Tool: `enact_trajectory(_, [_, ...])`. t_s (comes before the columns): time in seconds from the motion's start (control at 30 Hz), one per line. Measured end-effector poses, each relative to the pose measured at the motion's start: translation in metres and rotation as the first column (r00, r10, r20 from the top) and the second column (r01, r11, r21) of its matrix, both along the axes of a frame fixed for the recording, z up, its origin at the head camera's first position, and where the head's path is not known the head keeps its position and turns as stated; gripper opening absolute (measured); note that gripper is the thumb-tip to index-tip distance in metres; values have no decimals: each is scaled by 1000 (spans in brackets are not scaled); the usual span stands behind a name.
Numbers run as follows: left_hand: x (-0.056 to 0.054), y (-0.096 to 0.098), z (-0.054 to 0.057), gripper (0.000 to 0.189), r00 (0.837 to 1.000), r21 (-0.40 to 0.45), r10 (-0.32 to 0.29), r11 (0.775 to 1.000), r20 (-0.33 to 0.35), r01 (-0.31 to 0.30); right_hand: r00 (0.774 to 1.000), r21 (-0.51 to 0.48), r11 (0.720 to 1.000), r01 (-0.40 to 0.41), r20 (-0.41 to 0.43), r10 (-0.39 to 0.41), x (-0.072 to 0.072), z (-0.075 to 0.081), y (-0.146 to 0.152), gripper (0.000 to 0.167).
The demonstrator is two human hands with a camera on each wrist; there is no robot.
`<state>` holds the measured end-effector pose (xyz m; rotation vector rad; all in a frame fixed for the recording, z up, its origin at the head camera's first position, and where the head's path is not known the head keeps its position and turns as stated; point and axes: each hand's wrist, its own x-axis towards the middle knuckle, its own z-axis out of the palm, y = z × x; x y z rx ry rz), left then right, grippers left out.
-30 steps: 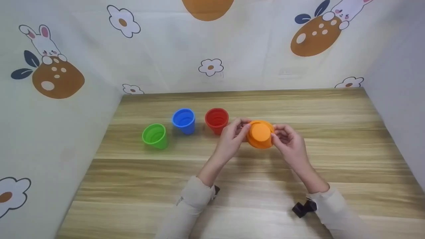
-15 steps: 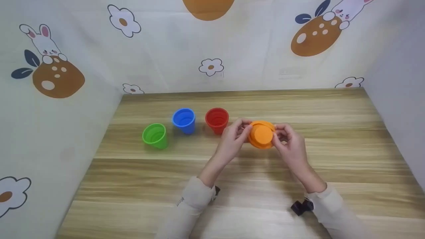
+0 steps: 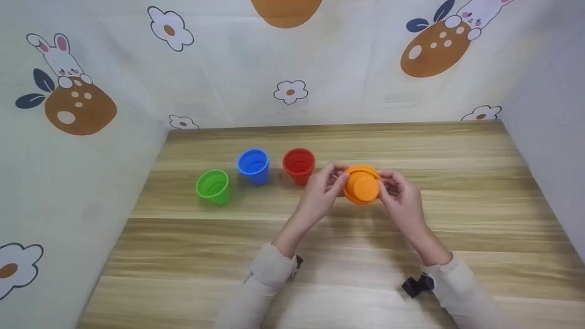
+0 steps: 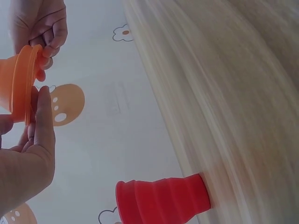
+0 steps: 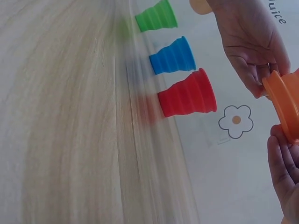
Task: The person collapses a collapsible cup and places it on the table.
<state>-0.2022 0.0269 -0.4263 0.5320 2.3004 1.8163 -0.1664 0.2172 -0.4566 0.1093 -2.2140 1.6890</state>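
Observation:
An orange collapsible cup (image 3: pixel 365 187) is held above the table between both hands, its base facing the head camera. My left hand (image 3: pixel 320 192) pinches its rim from the left, and my right hand (image 3: pixel 402 196) pinches it from the right. The left wrist view shows the orange cup (image 4: pixel 21 84) side-on, with its rim part folded into a thick band. Just left of my left hand stands a red cup (image 3: pixel 299 167), upright with ridged walls. A blue cup (image 3: pixel 253 167) and a green cup (image 3: pixel 214 187) stand farther left, mouths up.
The wood-grain table (image 3: pixel 205 265) meets a patterned back wall (image 3: pixel 228 68) and side walls at left and right. Black wrist mounts (image 3: pixel 418 285) hang by the sleeves.
The orange cup has tilted in my fingers, its base shifting slightly right and down. Both hands keep nearly the same place, and the other cups have not moved.

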Motion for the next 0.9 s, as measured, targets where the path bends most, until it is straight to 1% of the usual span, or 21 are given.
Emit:
enact_trajectory(0.17, [0, -1, 0, 27, 1000, 6, -18, 1000, 19, 17, 998, -101, 994, -35, 48, 40, 0, 2, 1, 19])
enact_trajectory(0.37, [0, -3, -2, 28, 1000, 8, -26, 1000, -9, 27, 994, -183, 981, -70, 75, 85, 0, 3, 2, 25])
enact_trajectory(0.47, [0, -3, -2, 28, 1000, 18, -31, 999, -3, 31, 990, -217, 973, -84, 93, 106, 0, 3, 2, 27])
enact_trajectory(0.73, [-1, -4, -3, 27, 999, 32, -44, 999, 15, 43, 986, -263, 961, -90, 110, 122, 0, 2, 3, 28])
enact_trajectory(0.9, [-3, -5, -4, 28, 997, 28, -62, 998, 40, 61, 984, -261, 962, -81, 133, 119, 0, 3, 3, 28])
